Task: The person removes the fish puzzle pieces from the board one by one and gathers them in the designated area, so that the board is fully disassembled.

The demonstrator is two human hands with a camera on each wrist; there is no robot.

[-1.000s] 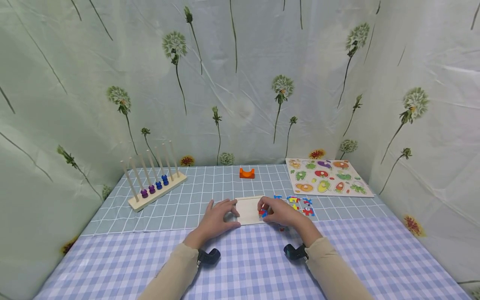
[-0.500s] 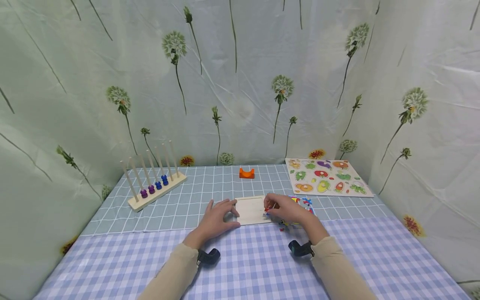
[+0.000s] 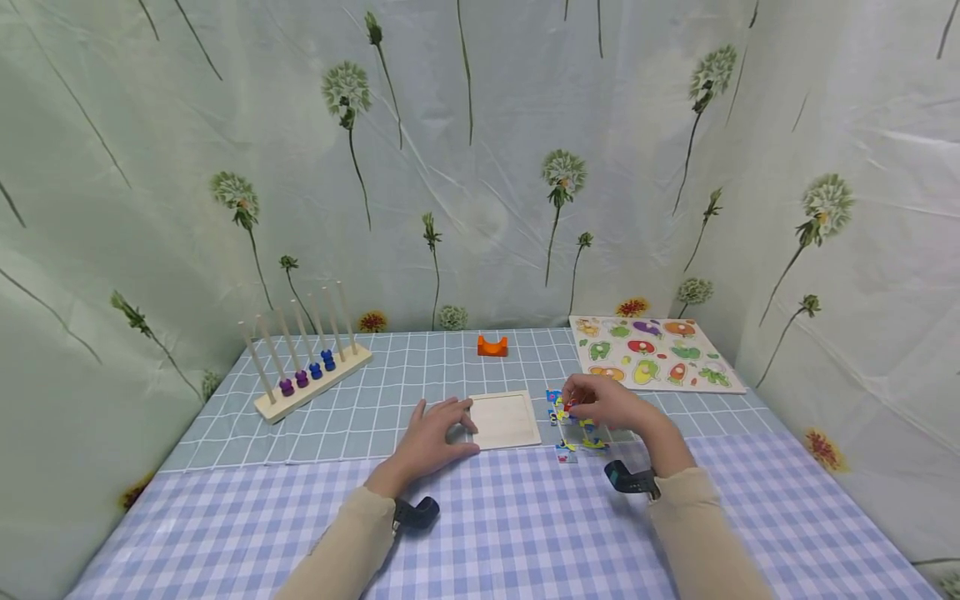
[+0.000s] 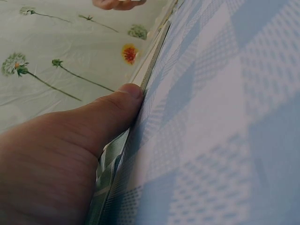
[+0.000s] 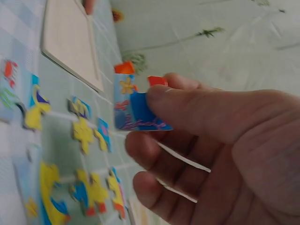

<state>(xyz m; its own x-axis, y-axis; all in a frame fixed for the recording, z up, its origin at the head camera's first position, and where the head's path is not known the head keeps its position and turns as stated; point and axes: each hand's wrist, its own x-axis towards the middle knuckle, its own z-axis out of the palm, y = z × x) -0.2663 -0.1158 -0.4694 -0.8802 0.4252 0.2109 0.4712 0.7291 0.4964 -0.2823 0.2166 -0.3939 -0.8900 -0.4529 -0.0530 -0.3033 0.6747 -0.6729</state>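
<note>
My right hand (image 3: 611, 406) is above the loose puzzle pieces on the right. It pinches a blue jigsaw puzzle piece (image 5: 125, 108) with red and orange tabs and a small starfish print between thumb and fingers. The other fingers curl loosely below it. My left hand (image 3: 435, 436) rests at the left side of a shallow wooden puzzle tray (image 3: 504, 421), spread fingers and thumb touching its edge. In the left wrist view the thumb (image 4: 117, 105) lies against the tray's near edge. Several yellow and blue puzzle pieces (image 5: 83, 133) lie right of the tray.
A peg stand (image 3: 318, 385) with purple and blue beads stands at the left. An orange curved block (image 3: 492, 347) sits at the back middle. A vegetable peg puzzle board (image 3: 652, 354) lies at the back right. Patterned curtain surrounds the table.
My right hand has moved right from over the tray to above the loose pieces, with the puzzle piece still pinched. More loose pieces now show. The left hand has stayed in place.
</note>
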